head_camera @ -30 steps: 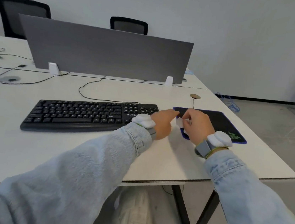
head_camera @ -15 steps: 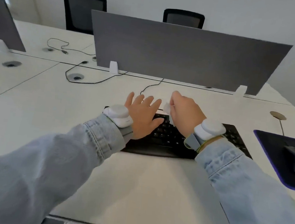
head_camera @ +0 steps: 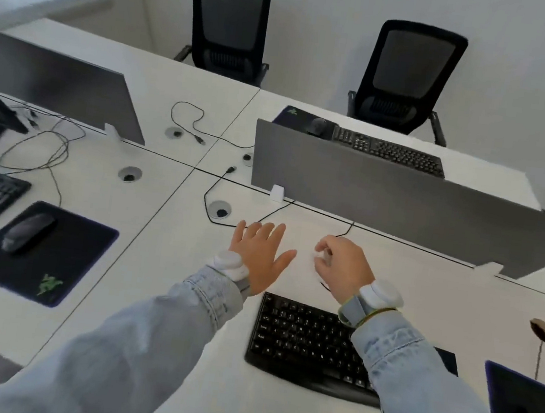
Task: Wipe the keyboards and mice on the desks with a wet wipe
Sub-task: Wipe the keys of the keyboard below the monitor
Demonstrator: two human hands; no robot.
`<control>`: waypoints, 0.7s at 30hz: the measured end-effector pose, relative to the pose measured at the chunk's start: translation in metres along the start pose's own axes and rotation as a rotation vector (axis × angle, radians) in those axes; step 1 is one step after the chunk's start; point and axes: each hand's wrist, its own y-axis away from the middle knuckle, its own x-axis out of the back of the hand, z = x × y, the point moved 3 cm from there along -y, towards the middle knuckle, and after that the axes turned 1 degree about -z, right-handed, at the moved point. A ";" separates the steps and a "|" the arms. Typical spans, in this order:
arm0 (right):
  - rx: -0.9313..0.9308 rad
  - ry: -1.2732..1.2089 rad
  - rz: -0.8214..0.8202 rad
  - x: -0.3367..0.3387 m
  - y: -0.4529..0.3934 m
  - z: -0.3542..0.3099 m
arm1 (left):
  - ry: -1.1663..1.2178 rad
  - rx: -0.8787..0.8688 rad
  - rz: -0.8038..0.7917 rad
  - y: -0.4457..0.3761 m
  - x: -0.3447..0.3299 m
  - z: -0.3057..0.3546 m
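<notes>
Hands poised beyond the keyboard (head_camera: 309, 344)

Right hand (head_camera: 342, 269) pinches the wet wipe (head_camera: 321, 257); left hand (head_camera: 261, 256), at 9 o'clock, is spread flat. Best to sweep along the key rows.

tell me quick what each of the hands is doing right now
Left hand: open, fingers spread, holding nothing.
Right hand: fingers curled, pinching the wipe.

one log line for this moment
left hand: open, above desk | right hand: pinching wipe | keyboard: untouched
</notes>
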 end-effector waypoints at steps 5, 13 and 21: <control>0.009 -0.010 -0.006 0.024 0.011 -0.036 | -0.001 0.016 -0.027 0.022 0.034 -0.011; 0.022 0.008 0.028 0.022 -0.045 -0.093 | -0.028 0.113 -0.105 0.030 0.064 -0.052; 0.225 0.084 -0.037 -0.002 -0.075 -0.217 | -0.012 0.306 -0.078 0.086 0.099 -0.148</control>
